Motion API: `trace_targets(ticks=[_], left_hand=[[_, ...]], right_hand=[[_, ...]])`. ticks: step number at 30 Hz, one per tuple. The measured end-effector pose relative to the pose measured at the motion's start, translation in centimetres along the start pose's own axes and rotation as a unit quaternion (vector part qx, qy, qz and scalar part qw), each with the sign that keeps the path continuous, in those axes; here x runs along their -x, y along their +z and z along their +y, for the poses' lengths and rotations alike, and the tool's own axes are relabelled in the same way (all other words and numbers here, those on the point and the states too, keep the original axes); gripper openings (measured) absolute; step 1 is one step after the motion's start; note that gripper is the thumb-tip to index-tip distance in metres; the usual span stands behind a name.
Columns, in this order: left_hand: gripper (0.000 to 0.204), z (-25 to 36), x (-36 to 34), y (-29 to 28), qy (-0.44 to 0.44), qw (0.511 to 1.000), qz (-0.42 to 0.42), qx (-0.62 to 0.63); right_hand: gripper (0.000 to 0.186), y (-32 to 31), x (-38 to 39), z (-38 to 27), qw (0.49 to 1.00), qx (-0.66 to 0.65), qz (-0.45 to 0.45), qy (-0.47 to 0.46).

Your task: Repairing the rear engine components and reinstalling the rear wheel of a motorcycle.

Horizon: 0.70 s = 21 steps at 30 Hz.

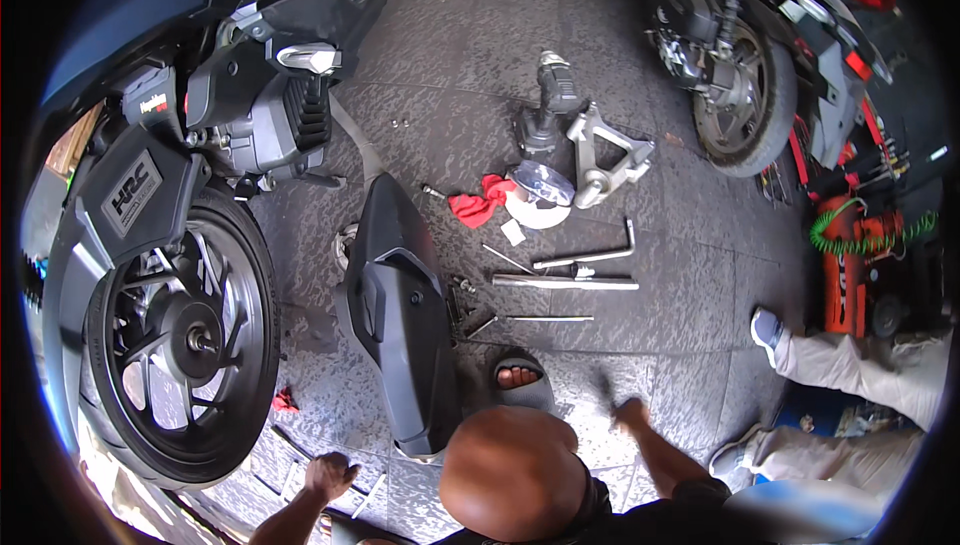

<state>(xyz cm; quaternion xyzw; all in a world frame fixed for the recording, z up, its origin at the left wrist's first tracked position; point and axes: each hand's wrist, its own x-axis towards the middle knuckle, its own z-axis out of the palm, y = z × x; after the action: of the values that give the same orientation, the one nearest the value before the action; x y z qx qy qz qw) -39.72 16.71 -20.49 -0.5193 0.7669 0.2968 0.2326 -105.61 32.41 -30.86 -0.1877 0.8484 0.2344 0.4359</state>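
Note:
My left hand is low over the floor with its fingers curled. Thin metal rods lie around it, and what it grips, if anything, is hidden. On the other side of my bent knee, my right hand is closed on a dark, slender tool, smeared by motion. Just left of my sandalled foot lies a black exhaust muffler. The scooter's rear wheel stands at the left with its axle end exposed.
Ahead lie wrench bars, an L-shaped wrench, a red cloth, a white tub, a cordless impact wrench and a silver swingarm. Another person's legs and an orange air tank are at the right.

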Motion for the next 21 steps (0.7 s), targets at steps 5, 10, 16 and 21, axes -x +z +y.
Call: trace_targets(ticks=[5, 10, 16, 21], left_hand=[[0.042, -1.6, 5.9, 4.0, -0.208, 0.963, 0.080, 0.151], [0.035, 1.2, 9.7, 5.5, -0.416, 0.738, 0.016, 0.530], [0.036, 7.1, 15.0, 4.1, -0.389, 0.680, 0.055, 0.619], [0.037, 12.8, 8.9, -2.4, -0.265, 0.637, -0.005, 0.724]], right_hand=[[0.049, -27.8, -2.0, -15.5, 0.834, -0.423, 0.253, -0.250], [0.092, -39.3, -1.8, -30.6, 0.848, -0.524, 0.029, -0.068], [0.067, -38.8, -8.0, -33.8, 0.829, -0.554, 0.050, -0.051], [0.061, -40.9, -14.2, -28.4, 0.773, -0.616, 0.132, -0.074]])
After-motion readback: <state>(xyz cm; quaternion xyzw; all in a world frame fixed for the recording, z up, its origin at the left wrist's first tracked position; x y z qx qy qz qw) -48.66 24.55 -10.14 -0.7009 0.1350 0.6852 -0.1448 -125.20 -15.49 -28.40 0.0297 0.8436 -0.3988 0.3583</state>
